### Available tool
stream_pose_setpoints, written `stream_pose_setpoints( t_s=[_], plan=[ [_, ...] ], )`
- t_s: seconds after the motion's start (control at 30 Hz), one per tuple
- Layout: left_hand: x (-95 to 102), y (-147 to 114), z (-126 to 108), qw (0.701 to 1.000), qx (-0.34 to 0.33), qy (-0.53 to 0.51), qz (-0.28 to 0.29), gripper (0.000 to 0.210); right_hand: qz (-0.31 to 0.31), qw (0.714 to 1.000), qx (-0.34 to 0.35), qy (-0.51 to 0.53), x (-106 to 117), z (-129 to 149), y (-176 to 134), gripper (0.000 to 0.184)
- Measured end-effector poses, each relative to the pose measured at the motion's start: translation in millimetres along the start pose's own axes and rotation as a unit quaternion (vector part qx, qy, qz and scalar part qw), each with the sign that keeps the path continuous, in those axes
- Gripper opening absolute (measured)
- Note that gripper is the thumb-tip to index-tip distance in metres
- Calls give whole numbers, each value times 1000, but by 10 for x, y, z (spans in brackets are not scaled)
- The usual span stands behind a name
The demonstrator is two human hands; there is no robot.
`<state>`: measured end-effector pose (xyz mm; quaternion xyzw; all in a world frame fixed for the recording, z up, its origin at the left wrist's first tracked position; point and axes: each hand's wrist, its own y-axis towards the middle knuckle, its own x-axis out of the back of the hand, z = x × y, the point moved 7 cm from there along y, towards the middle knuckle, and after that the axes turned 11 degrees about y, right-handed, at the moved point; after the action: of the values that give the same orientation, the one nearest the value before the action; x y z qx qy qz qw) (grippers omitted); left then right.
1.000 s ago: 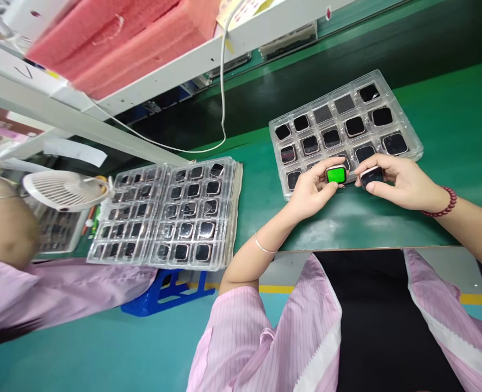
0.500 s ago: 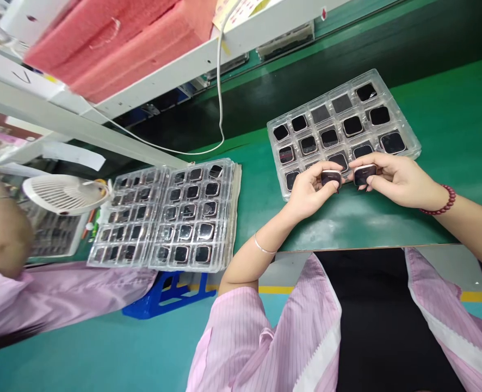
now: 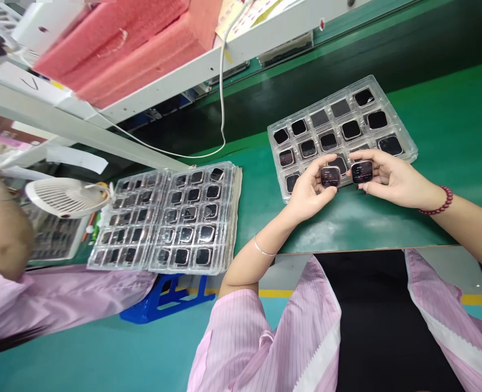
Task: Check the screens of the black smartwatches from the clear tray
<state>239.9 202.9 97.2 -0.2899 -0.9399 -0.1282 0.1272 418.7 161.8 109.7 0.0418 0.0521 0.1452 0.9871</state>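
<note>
My left hand [image 3: 311, 190] grips a square smartwatch [image 3: 330, 177] by its edges, thumb below and fingers above. A second watch of the same kind, with a dark screen [image 3: 362, 172], is pinched in my right hand [image 3: 391, 177]. Both dark screens face me, side by side and close together, with faint marks showing on them. Behind and under my hands lies a clear plastic tray [image 3: 272, 142], its compartments holding several similar watches [image 3: 351, 130]. Two compartments in the far row show flat grey squares [image 3: 339, 108]. My hands cover part of the nearest row.
To the left lie more clear trays of watches [image 3: 221, 268], stacked on the green bench [image 3: 261, 228]. A small white fan [image 3: 63, 197] stands beyond them. A co-worker's arm [image 3: 4, 234] reaches in at far left. A white cable [image 3: 222, 98] hangs from the shelf [image 3: 159, 73].
Both watches have tilted so their screens face me more fully, and faint marks now show on them. My hands stay in nearly the same place over the tray.
</note>
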Motion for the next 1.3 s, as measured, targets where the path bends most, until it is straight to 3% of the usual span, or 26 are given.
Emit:
stream_pose_setpoints(
  t_s=[0.17,0.33,0.47,0.7,0.8,0.9,1.0,1.13,1.3],
  plan=[
    [75,62,34,999,10,-45,7,80,3,992,-56,112,18,-26,10,67],
    [106,64,14,986,83,-137,49,77,-1,966,-140,219,60,-50,9,47],
    [76,54,2,970,133,-185,84,90,26,948,-184,258,53,-119,30,68],
    [-3,46,20,956,166,-215,109,97,62,936,-214,271,-5,-206,27,69],
    [-31,32,-3,958,156,-214,110,87,63,929,-207,300,6,-198,24,60],
    [-9,31,-9,971,122,-184,95,75,50,941,-184,281,25,-160,15,45],
    [30,27,-5,989,71,-114,65,78,31,963,-145,225,17,-106,9,50],
    [12,-10,-25,998,16,-60,30,67,13,989,-55,136,-21,-19,22,53],
    [-70,-36,-41,998,14,-40,41,51,-20,998,-1,63,-41,31,19,41]
  ],
)
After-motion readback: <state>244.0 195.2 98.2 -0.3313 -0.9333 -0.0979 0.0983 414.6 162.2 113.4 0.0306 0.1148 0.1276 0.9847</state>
